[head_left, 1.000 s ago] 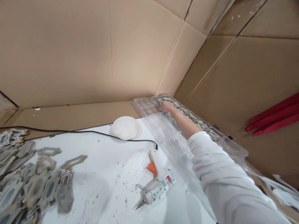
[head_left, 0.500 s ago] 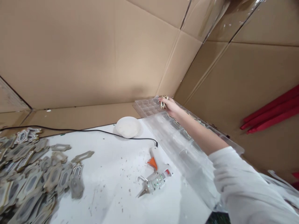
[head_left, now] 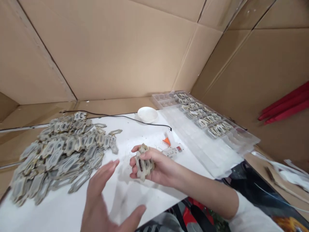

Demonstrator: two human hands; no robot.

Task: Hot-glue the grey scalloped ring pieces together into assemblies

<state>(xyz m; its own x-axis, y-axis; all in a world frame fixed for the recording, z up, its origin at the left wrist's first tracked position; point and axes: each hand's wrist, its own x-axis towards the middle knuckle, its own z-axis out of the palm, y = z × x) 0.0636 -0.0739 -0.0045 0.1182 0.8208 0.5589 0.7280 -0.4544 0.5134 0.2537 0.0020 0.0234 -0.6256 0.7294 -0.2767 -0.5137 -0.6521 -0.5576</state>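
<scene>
Several pale, oblong frame-shaped pieces (head_left: 144, 163) are bunched in my right hand (head_left: 158, 166), its fingers wrapped round them above the white board. My left hand (head_left: 103, 203) is at the lower middle, thumb and fingers spread, holding nothing. A large heap of similar pieces (head_left: 70, 148) lies on the left of the board. Beyond my right hand is a glue gun (head_left: 172, 150) with an orange trigger, partly hidden by that hand. At the right, a clear compartment box (head_left: 238, 141) has rows of small pieces in several compartments, its clear lid folded open toward me.
A white dish (head_left: 147, 115) stands near the back edge, with a black cable (head_left: 116, 116) running past it. Cardboard walls (head_left: 120, 51) rise behind and at the right. Red strips (head_left: 285, 103) hang on the right wall. Dark and red items lie below the board's front edge.
My right hand has come back from the far end of the compartment box to the middle of the board, with pieces in it. My left hand has come into view, and the view has shifted left.
</scene>
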